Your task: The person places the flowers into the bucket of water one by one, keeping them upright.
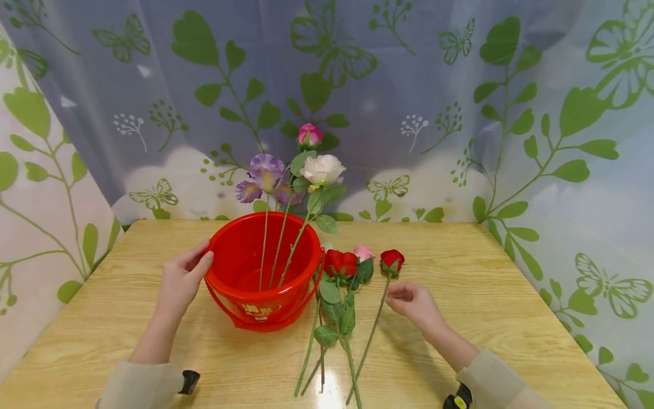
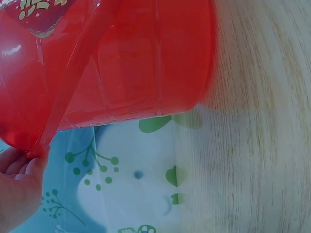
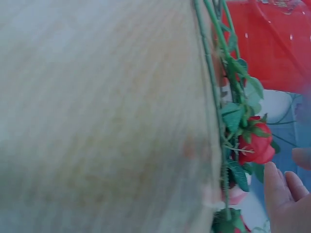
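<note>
A red plastic bucket point(image 1: 235, 258) stands on the table, its handle lowered at the front. My left hand point(image 1: 179, 278) grips its left rim, thumb outside; the left wrist view shows this hand point(image 2: 22, 182) pinching where rim and handle meet. Inside the bucket stand a purple iris point(image 1: 267, 172), a white rose point(image 1: 323, 170) and a pink bud point(image 1: 310, 135). My right hand point(image 1: 416, 307) is beside the stem of a single red rose point(image 1: 392, 261) lying on the table. Its thumb and fingers point(image 3: 278, 187) are apart, holding nothing.
Right of the bucket, more artificial flowers lie on the wooden table point(image 1: 460, 267): a red bloom point(image 1: 341, 263), a pink rose point(image 1: 364, 253) and several leafy stems pointing toward me. A curtain point(image 1: 409, 74) with green leaves and butterflies hangs behind the table.
</note>
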A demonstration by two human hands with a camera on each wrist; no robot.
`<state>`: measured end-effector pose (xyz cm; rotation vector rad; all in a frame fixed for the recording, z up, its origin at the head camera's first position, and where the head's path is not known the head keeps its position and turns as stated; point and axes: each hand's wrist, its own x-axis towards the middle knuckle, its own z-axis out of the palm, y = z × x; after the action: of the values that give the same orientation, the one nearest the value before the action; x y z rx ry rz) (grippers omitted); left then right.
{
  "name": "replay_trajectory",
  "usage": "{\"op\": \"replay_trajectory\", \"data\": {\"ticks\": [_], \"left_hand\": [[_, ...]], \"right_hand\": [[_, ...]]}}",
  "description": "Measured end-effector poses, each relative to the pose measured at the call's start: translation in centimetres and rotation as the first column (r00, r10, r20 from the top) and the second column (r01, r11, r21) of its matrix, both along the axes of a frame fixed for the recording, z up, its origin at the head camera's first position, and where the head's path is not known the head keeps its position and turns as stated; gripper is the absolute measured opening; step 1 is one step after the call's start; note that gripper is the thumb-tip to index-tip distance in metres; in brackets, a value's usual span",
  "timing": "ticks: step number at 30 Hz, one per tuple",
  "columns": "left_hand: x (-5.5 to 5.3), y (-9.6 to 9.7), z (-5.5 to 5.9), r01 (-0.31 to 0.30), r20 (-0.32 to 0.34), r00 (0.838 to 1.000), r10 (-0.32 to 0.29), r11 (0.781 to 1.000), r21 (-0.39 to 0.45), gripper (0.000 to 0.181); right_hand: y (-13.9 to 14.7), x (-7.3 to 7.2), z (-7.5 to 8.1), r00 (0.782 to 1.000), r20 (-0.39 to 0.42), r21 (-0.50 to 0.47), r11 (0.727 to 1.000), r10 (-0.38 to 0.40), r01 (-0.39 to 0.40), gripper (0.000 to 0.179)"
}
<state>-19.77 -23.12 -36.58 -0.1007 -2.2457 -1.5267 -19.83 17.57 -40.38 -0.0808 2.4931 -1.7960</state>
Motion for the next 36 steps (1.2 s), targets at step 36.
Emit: {"op": "replay_trajectory", "data": {"ticks": [36], "left_hand": [[0.0,-0.1,0.0,0.006,-0.013,1.000,-0.006,1.000,-0.005,0.040]], "right_hand": [[-0.6,-0.8,-3.6,0.960,0.279,-0.242,0.968,0.007,0.063,0.032]]}}
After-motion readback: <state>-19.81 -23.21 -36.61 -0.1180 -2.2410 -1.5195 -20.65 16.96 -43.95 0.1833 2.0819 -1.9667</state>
